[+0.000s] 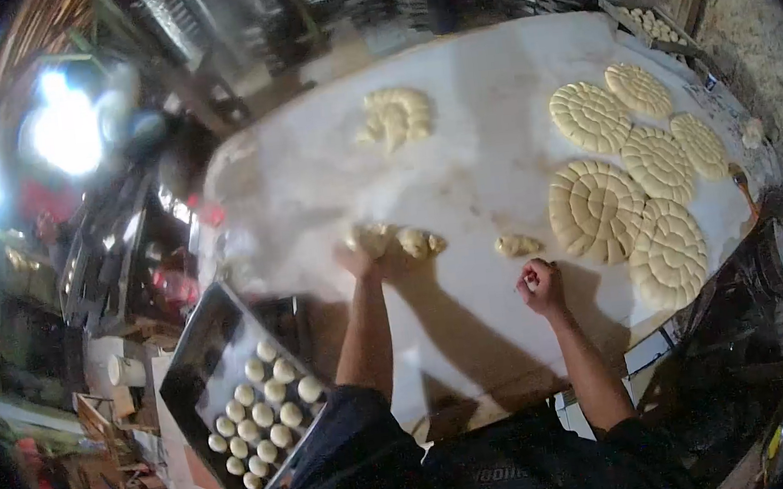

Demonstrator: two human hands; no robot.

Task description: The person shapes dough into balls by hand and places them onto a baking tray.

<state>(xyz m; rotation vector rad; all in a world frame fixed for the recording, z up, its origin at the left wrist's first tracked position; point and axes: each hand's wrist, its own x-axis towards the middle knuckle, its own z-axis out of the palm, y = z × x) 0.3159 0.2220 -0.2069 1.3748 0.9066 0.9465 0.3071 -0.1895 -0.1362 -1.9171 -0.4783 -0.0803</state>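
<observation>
Dough lumps [417, 243] lie on the tabletop [487, 158] by the left hand [356, 261], fingers too blurred to tell, and right hand [540, 287], fingers curled narrow; balls [262, 415] partly fill the tray [213, 366], segmented coils [596, 211] seemingly left unrounded

From here the tabletop [474, 164] looks smooth with a faint, smudged sheen; the coiled doughs [595, 211] on it are matt and evenly ridged, the dough pieces [420, 241] lumpier. Over there the tray [222, 339] seems to be glossy dark metal beneath smooth, satiny dough balls [261, 414], while the shirt [366, 452] is dull cloth and the wall [760, 24] rough, plaster-like.
</observation>
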